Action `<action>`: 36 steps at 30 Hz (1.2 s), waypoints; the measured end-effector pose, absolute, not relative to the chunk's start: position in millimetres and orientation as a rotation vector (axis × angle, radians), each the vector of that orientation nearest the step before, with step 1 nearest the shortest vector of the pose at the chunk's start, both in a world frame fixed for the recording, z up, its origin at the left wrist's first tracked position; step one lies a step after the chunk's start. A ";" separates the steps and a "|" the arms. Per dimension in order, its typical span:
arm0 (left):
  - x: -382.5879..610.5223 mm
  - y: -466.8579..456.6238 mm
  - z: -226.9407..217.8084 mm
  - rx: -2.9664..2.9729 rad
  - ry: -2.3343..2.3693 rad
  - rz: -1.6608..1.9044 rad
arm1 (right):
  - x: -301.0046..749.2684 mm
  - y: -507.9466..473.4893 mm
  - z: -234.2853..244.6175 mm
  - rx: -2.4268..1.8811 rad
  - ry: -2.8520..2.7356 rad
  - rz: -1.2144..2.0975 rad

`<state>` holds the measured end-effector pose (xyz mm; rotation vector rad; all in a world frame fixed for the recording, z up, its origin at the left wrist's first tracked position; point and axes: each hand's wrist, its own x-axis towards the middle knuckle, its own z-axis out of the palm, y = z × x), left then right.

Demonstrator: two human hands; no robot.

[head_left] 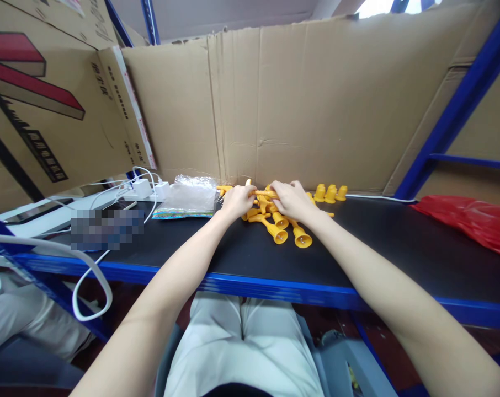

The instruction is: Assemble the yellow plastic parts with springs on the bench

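"What worried you, watching from so far off?"

"Losing the slim yellow plastic piece (265, 194) I had gripped toward the back edge of the black-topped, blue-rimmed desk (237, 253). A loose pinch could have dropped it among the yellow plastic horn-shaped pieces (303, 239) just below, where it would have been hard to pick out."

"And those?"

"Some mouths faced the front edge; a bumping wrist could have rolled one that way."

"How were the hands set?"

"Both closed on that piece. My left hand (235, 202) pinched one end; my right hand (294, 201) arched over the other, fingertips partly hidden. Both forearms slanted inward across the front edge."
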<state>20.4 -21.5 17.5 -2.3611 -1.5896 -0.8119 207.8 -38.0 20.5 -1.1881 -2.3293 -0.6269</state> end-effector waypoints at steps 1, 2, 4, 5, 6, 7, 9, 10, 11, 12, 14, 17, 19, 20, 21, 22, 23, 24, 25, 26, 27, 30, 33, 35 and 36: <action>20.0 -21.1 17.4 -2.361 -1.595 -0.813 | 207.9 -37.7 19.9 -1.192 -2.326 -0.606; 19.5 -20.4 17.3 -2.361 -1.602 -0.816 | 207.9 -37.0 19.0 -1.192 -2.320 -0.593; 17.9 -18.7 16.8 -2.355 -1.623 -0.820 | 207.7 -34.6 16.7 -1.187 -2.312 -0.590; 17.2 -17.8 16.6 -2.349 -1.635 -0.820 | 207.6 -33.4 15.7 -1.188 -2.312 -0.596; 16.6 -17.2 16.4 -2.342 -1.647 -0.819 | 207.3 -32.6 14.9 -1.188 -2.314 -0.604; 16.2 -16.7 16.2 -2.336 -1.655 -0.818 | 207.0 -32.2 14.6 -1.187 -2.318 -0.613; 15.9 -16.3 16.2 -2.326 -1.662 -0.816 | 206.6 -33.0 15.2 -1.176 -2.321 -0.640; 15.9 -16.1 16.2 -2.321 -1.664 -0.814 | 206.6 -33.9 15.9 -1.167 -2.318 -0.660; 15.7 -15.7 16.2 -2.312 -1.669 -0.813 | 206.8 -34.8 16.8 -1.159 -2.315 -0.684; 15.1 -15.0 16.0 -2.301 -1.678 -0.813 | 207.5 -35.5 17.8 -1.155 -2.310 -0.710; 12.7 -12.3 15.1 -2.263 -1.712 -0.829 | 210.6 -35.1 19.8 -1.160 -2.284 -0.753; 5.9 -6.1 12.2 -2.204 -1.775 -0.875 | 221.6 -29.2 23.3 -1.205 -2.181 -0.753; 0.9 -2.3 9.8 -2.188 -1.803 -0.902 | 233.9 -22.7 26.2 -1.267 -2.072 -0.720; -1.3 -0.9 8.8 -2.184 -1.811 -0.913 | 241.5 -19.1 27.6 -1.309 -2.007 -0.702; -3.2 0.2 7.8 -2.183 -1.815 -0.926 | 250.0 -15.4 28.7 -1.355 -1.939 -0.684; -4.7 0.9 7.0 -2.182 -1.814 -0.939 | 259.3 -11.9 29.3 -1.404 -1.864 -0.668; -5.8 1.4 6.4 -2.182 -1.811 -0.953 | 269.3 -8.5 29.1 -1.450 -1.788 -0.653; -6.6 1.8 6.0 -2.181 -1.807 -0.968 | 279.8 -5.3 28.1 -1.493 -1.710 -0.638; -7.0 2.0 5.7 -2.178 -1.805 -0.985 | 290.6 -2.3 26.0 -1.536 -1.633 -0.620; -7.2 2.3 5.6 -2.171 -1.806 -1.005 | 301.4 0.5 22.9 -1.583 -1.551 -0.600; -7.2 2.6 5.5 -2.163 -1.808 -1.026 | 312.2 3.1 18.9 -1.632 -1.468 -0.577; -6.6 3.2 5.8 -2.152 -1.809 -1.092 | 341.6 9.4 2.9 -1.775 -1.246 -0.490; -6.3 2.7 6.6 -2.162 -1.807 -1.095 | 363.4 14.1 -13.4 -1.881 -1.100 -0.341; -6.6 2.1 7.2 -2.160 -1.823 -1.054 | 372.9 16.8 -21.8 -1.939 -1.042 -0.207; -6.9 2.0 7.5 -2.158 -1.831 -1.038 | 376.5 18.1 -25.1 -1.973 -1.012 -0.142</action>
